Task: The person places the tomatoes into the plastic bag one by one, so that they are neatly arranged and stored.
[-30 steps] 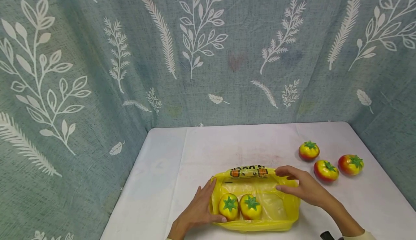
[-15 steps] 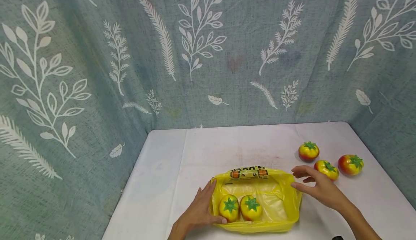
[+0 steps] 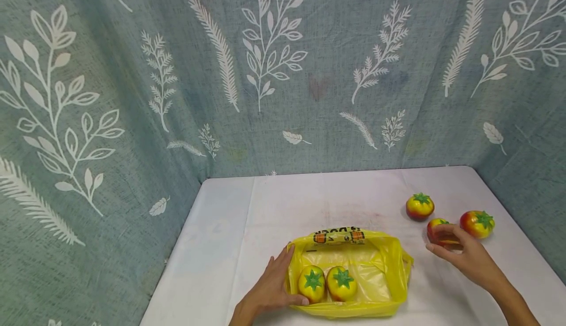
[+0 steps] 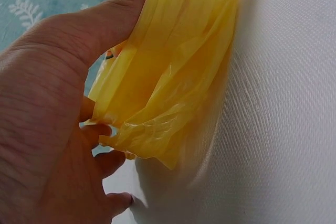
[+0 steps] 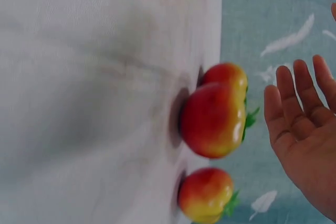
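My left hand (image 3: 275, 283) holds the left end of a yellow plastic bag (image 3: 376, 309), thumb over the front edge and fingers at its side. The left wrist view shows that thumb across the yellow plastic (image 4: 178, 61). Two yellow-red toy tomatoes with green star-shaped tops, the left one (image 3: 312, 286) and the right one (image 3: 341, 286), lie inside the open bag. My right hand (image 3: 470, 257) hovers over another toy tomato (image 3: 434, 231), partly hiding it. In the right wrist view its fingers (image 5: 302, 103) are extended, apart from the nearest tomato (image 5: 212, 121).
Two more toy tomatoes stand on the white table (image 3: 221, 228), one behind (image 3: 420, 207) and one to the right (image 3: 476, 224) of the covered one. A grey-green leaf-patterned curtain (image 3: 287, 154) encloses the table's back and sides.
My right hand has left the bag's right rim and moved right to the middle loose tomato. The bag's right side has sagged outward a little. My left hand stays in place.
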Demonstrator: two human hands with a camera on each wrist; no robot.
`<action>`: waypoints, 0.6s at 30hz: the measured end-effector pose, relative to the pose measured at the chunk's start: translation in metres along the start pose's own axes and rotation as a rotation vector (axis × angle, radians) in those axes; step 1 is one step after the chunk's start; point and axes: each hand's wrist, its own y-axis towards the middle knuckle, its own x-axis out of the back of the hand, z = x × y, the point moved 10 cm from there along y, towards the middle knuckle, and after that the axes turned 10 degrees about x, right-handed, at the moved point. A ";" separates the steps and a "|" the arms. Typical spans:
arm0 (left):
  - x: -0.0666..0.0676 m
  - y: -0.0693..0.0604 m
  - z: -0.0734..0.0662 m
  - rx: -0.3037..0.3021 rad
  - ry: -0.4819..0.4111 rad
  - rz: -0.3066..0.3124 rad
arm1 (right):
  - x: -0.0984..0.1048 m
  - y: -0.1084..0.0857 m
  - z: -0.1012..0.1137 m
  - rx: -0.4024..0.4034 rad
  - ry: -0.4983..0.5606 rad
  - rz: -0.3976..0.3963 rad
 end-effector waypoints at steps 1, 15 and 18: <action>0.000 0.000 0.000 -0.001 -0.002 0.000 | 0.003 -0.001 -0.003 -0.010 -0.008 -0.008; 0.001 -0.001 -0.002 -0.005 -0.005 -0.003 | 0.023 -0.008 -0.031 -0.071 -0.038 -0.072; 0.001 -0.002 -0.003 -0.010 0.000 -0.007 | 0.028 -0.010 -0.034 -0.067 -0.055 -0.099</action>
